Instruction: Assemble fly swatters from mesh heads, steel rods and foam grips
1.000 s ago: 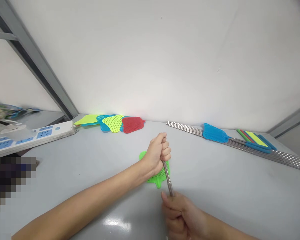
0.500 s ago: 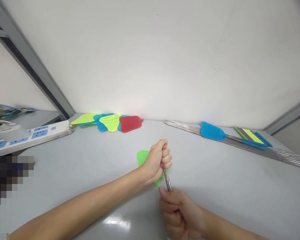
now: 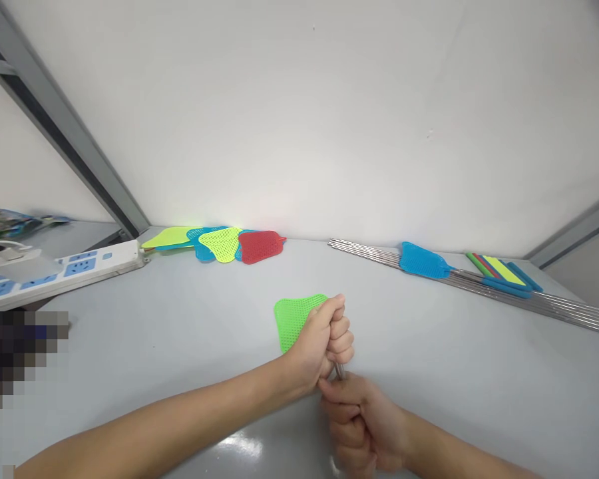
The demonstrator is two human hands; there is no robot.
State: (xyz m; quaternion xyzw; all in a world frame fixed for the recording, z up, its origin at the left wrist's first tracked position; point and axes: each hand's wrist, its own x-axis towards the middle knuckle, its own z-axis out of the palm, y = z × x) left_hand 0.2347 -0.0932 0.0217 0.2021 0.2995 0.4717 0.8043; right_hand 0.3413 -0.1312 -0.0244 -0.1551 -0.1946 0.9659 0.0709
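Both hands on 1 metal rod (image 3: pixel 340 371), approx. mid-worktop (image 3: pixel 204 313), near edge. L hand (image 3: pixel 324 346) clenched round its upper pt., thumb up top; R hand (image 3: pixel 359 419) clenched just below, thumb nearly touching L. Only a short bit of rod shows btwn the two fists; the rest is hidden, so can't tell where its ends are.

Green head (image 3: pixel 294 319) lies flat on worktop just beyond L hand, partly covered by it; neck hidden. Can't tell if hand touches it.

Back L, by the wall (image 3: pixel 299 133): overlapping row of heads, viz. yellow (image 3: pixel 172 236) at far L, blue (image 3: pixel 204 253) & another yellow (image 3: pixel 223 245) mid, red (image 3: pixel 262 247) on top at R end, neck pointing R.

Back R: bundle of rods (image 3: pixel 362 251) at a slant, w/ blue swatter (image 3: pixel 424 261) lying over it. Grips (image 3: pixel 499 269) in green, red, yellow & blue nr its R end.

Far L: white power strip (image 3: pixel 124 256) w/ blue sockets, nr a grey post (image 3: pixel 80 140).
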